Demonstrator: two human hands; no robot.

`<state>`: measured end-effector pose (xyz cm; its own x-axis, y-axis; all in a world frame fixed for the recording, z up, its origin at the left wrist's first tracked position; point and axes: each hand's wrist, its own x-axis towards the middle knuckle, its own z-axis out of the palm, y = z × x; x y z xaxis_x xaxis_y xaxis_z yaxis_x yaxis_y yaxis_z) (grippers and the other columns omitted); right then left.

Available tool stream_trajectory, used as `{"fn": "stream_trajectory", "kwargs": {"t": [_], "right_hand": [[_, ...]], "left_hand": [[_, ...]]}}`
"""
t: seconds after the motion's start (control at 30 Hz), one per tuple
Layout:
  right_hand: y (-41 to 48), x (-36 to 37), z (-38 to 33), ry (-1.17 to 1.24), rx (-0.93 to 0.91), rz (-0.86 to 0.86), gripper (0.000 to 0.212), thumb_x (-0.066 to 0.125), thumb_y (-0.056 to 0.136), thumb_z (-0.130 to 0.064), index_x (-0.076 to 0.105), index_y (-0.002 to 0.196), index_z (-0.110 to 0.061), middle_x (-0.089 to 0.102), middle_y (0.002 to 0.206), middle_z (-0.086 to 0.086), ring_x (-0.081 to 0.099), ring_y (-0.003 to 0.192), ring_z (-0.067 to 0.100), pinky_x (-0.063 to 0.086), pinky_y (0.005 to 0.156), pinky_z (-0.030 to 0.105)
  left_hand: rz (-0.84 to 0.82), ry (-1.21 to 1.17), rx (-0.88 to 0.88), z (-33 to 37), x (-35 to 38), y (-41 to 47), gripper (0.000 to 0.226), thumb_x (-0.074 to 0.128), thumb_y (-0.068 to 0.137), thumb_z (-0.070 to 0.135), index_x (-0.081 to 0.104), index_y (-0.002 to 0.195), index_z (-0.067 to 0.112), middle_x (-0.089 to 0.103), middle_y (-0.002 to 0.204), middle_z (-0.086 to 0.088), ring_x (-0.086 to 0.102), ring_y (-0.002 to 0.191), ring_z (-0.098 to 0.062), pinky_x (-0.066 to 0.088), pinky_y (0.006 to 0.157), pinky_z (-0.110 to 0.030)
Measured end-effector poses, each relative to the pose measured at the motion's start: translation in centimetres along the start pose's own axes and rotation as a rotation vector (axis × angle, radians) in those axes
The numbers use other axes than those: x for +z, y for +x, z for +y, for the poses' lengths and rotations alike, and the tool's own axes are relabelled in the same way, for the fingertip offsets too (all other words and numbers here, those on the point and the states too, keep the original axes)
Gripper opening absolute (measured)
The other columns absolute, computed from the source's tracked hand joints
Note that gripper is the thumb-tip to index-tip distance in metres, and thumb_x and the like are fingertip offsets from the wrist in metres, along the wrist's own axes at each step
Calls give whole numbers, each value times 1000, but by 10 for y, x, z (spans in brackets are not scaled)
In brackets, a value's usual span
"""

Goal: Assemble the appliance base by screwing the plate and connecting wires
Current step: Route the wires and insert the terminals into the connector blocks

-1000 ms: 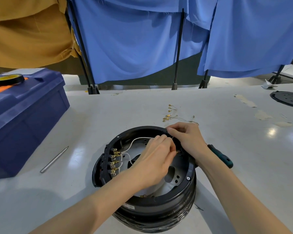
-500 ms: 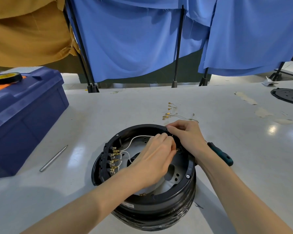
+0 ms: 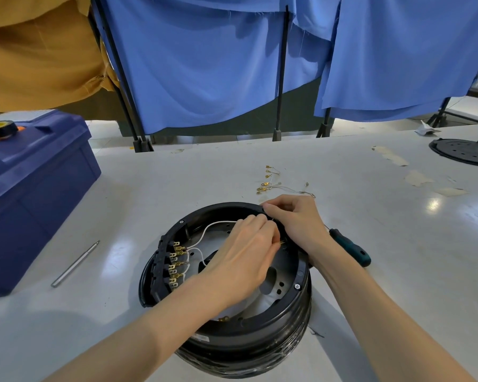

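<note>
**Base** [image 3: 260,321]: black, round, open side up, front-centre of desk [image 3: 149,188]. Metal plate [image 3: 271,279] sits inside it, and screw heads show on the rim.

**Terminal strip** [image 3: 174,263]: on L inner wall of base, a row of brass tabs. White wires [image 3: 218,223] are already on the upper tabs.

**Left hand** [image 3: 240,257]: over the base, fingers curled, pinching a small brass connector [image 3: 283,243] near the R inner wall.

**Right hand** [image 3: 295,221]: at the far-R rim, thumb & forefinger pinching a thin wire [image 3: 271,220]. Prob. the same lead as the connector.

**Screwdriver** [image 3: 351,250]: green handle, on desk just R of base, tip end hidden behind right wrist.

**Spare leads** [image 3: 268,183]: brass ends, loose on desk beyond base.

**Misc.:** metal rod [image 3: 75,264] and blue toolbox [image 3: 33,194] to L; black disc [image 3: 464,153] far R.

**Risks (est.):**
- Connector is tiny and its seat is hidden by both hands, so it may go on crooked or only half-way and bend the tab.
- Too hard a tug on the thin wire could pull it out of its crimp.
- Slack lying across the rim could get nipped once a cover goes on.
- Right wrist could knock the screwdriver and set it rolling.
</note>
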<state>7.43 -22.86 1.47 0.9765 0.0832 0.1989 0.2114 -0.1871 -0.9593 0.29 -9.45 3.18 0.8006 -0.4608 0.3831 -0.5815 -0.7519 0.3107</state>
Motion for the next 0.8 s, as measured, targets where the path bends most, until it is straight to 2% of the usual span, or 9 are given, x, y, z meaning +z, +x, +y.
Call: {"fn": "stream_trajectory", "kwargs": {"t": [0.17, 0.33, 0.47, 0.53, 0.6, 0.7, 0.8], "right_hand": [[1, 1, -1, -8, 19, 8, 19, 66, 90, -9, 73, 75, -19, 71, 71, -7, 65, 68, 1, 50, 66, 14], [0, 2, -2, -5, 38, 7, 17, 65, 90, -9, 73, 77, -17, 71, 73, -4, 65, 70, 5, 50, 69, 19], [-3, 0, -4, -3, 50, 12, 17, 65, 91, -11, 75, 78, -15, 73, 72, -2, 67, 69, 7, 52, 69, 22], [-4, -3, -4, 27, 82, 12, 19, 63, 93, -14, 77, 80, -13, 75, 74, 3, 69, 70, 12, 54, 71, 28], [-3, -5, -4, 74, 129, 6, 19, 62, 93, -14, 77, 83, -11, 76, 79, 9, 70, 74, 18, 56, 72, 31], [2, -11, -2, 120, 189, 13, 18, 62, 94, -13, 76, 83, -9, 76, 82, 9, 71, 74, 15, 55, 63, 25], [14, -20, 3, 85, 191, 43, 17, 62, 93, -8, 73, 79, -8, 76, 76, 5, 71, 73, 16, 52, 58, 18]], "left_hand": [[-38, 59, 48, 3, -2, 6, 15, 44, 101, 12, 56, 103, 3, 52, 106, -11, 43, 97, -23, 30, 85, -26], [-7, 0, 39, 1, -3, 5, 12, 49, 99, 13, 57, 97, 4, 50, 98, -6, 33, 87, -12, 24, 78, -19], [-25, -110, -86, -5, -5, 8, 18, 62, 93, 28, 67, 93, 11, 50, 86, 5, 42, 83, -11, 38, 82, -27], [6, -243, -177, -8, -9, 8, 23, 70, 85, 37, 75, 89, 15, 58, 83, 4, 51, 78, -10, 44, 77, -29], [77, -307, -248, -15, -16, 7, 23, 70, 84, 43, 77, 86, 21, 62, 82, 6, 54, 74, -5, 45, 74, -26], [191, -185, -317, -38, -31, 3, 20, 64, 89, 40, 75, 92, 24, 62, 86, 11, 56, 84, -6, 45, 80, -27], [219, 61, -367, -66, -43, -6, 23, 59, 94, 34, 69, 112, 24, 59, 105, 10, 49, 105, -12, 35, 95, -28]]}}
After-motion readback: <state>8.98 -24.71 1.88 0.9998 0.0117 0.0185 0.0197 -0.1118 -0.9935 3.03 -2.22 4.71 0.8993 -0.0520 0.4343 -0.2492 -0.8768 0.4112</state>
